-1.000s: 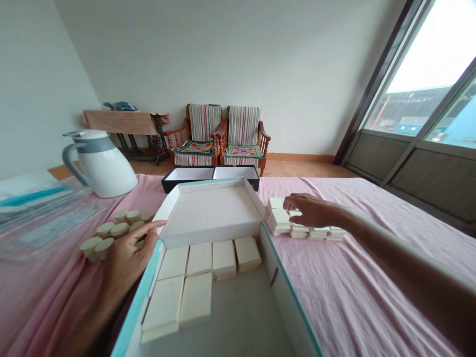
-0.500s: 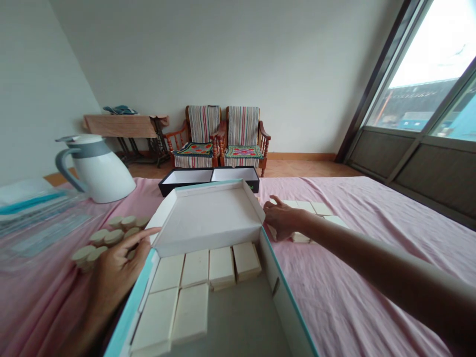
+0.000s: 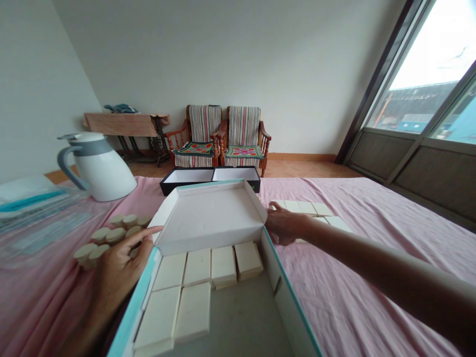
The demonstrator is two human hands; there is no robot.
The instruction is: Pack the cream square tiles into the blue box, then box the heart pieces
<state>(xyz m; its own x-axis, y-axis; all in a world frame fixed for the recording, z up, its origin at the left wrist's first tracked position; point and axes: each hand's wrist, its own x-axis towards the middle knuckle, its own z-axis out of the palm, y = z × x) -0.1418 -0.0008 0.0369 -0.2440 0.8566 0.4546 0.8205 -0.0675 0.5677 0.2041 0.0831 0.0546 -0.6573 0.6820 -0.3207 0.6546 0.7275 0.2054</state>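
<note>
An open white box with turquoise edges [image 3: 293, 302] lies in front of me, its lid [image 3: 213, 210] raised at the far side. Inside, stacks of pale square wooden tiles [image 3: 195, 307] fill the far row and part of the left. My left hand [image 3: 121, 267] is open at the box's left edge, its index finger stretched against the lid's side flap and the thumb near the corner. Right of the lid, my right hand [image 3: 284, 224] curls its fingers round a stack of tiles, mostly hidden by the hand. More square tile stacks [image 3: 336, 223] stand beside and behind it.
Round wooden discs [image 3: 89, 252] are piled left of my left hand. A white and grey jug [image 3: 106, 171] and clear plastic packaging [image 3: 48, 233] stand farther left. Behind the lid is a black two-compartment box [image 3: 171, 187]. A pink cloth [image 3: 390, 248] covers the surface.
My right hand stays at the tile stacks and has shifted slightly, its fingers bending closer together. The left hand, box and tiles inside keep their arrangement; the view has moved a little.
</note>
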